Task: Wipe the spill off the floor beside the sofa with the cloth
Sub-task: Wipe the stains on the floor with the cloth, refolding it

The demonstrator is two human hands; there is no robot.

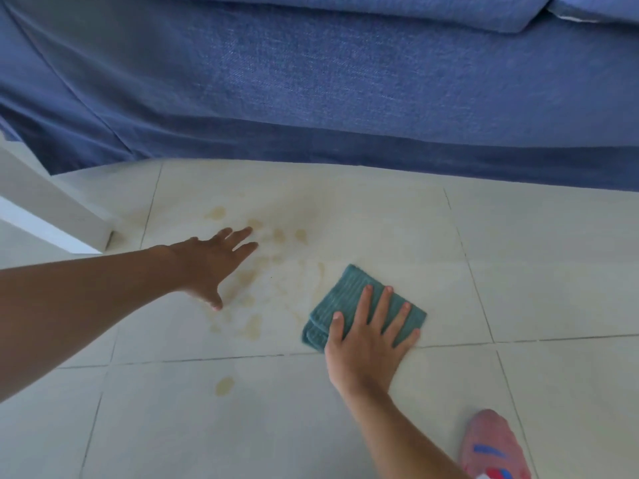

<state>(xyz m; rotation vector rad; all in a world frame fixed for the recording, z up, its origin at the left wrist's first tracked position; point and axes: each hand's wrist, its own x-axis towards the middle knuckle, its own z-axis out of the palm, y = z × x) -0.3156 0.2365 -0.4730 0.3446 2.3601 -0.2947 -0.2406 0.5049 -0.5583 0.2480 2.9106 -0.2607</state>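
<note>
A yellowish-brown spill (pixel 262 271) lies in blotches and smears on the pale floor tiles in front of the blue sofa (pixel 328 81). One separate drop (pixel 224 385) sits on the nearer tile. A folded teal cloth (pixel 340 299) lies flat on the floor just right of the spill. My right hand (pixel 371 335) presses down on the cloth with fingers spread across it. My left hand (pixel 211 262) is flat on the floor with fingers apart, resting on the left part of the spill and holding nothing.
The sofa's fabric skirt hangs to the floor across the whole back. A white furniture leg or panel (pixel 52 209) stands at the left. A pink slipper (pixel 494 447) with blue marks is at the bottom right. Grout lines cross the tiles.
</note>
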